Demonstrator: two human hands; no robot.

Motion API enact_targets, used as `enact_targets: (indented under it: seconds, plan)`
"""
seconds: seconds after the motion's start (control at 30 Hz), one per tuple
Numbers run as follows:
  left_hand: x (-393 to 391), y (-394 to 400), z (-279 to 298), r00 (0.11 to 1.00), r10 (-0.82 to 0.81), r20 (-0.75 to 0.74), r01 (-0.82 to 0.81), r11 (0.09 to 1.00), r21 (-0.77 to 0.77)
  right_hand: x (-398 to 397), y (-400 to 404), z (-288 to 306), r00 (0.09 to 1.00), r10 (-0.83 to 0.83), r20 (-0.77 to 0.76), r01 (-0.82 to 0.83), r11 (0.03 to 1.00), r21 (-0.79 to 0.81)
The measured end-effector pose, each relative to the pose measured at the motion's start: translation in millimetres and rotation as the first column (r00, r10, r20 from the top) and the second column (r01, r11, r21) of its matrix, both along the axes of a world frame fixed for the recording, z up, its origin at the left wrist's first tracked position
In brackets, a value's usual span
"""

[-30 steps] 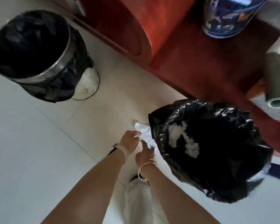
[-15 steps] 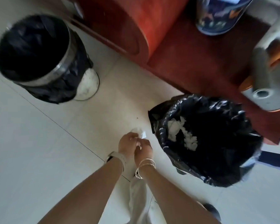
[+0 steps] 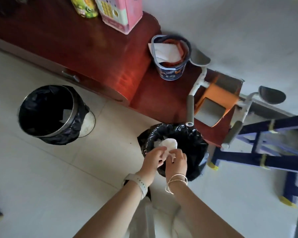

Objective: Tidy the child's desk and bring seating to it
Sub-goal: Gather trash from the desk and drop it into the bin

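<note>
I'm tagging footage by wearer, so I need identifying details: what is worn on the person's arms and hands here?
Both forearms are bare, with no sleeves in view. The left wrist carries a light-coloured watch strap with a row of small holes along it. The right wrist has several thin gold-coloured bangles, loosely stacked. No gloves on the left hand or right hand, and no rings can be made out.

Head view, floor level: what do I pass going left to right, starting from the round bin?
Round metal bin with black liner → left hand → right hand, both holding white paper over the black bag → blue frame with yellow feet.
</note>
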State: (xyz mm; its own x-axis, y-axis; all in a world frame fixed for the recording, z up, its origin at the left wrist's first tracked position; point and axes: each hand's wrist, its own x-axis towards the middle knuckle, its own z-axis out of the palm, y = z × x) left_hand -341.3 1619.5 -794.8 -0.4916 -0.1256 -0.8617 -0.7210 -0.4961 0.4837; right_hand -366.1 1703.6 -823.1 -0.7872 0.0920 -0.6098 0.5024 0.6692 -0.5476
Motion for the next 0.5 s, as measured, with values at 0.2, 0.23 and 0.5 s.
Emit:
enact_targets:
  seconds: [0.2,0.23,0.5]
  plan:
    - [1,4,-62,0.994,-0.066,0.09,0.067,0.998,-0.009,2,42,-71,0.998,-0.036,0.046,0.034,0.998,0.053]
    - [6,0,-63,0.995,-0.01,0.099,0.011,1.0,-0.007,5,46,-71,0.999,-0.033,0.026,0.031,0.996,0.084]
    - [42,-22,66,0.964,0.224,0.143,-0.222,0.975,-0.03,32,50,60,0.957,-0.234,0.173,0.274,0.926,-0.261]
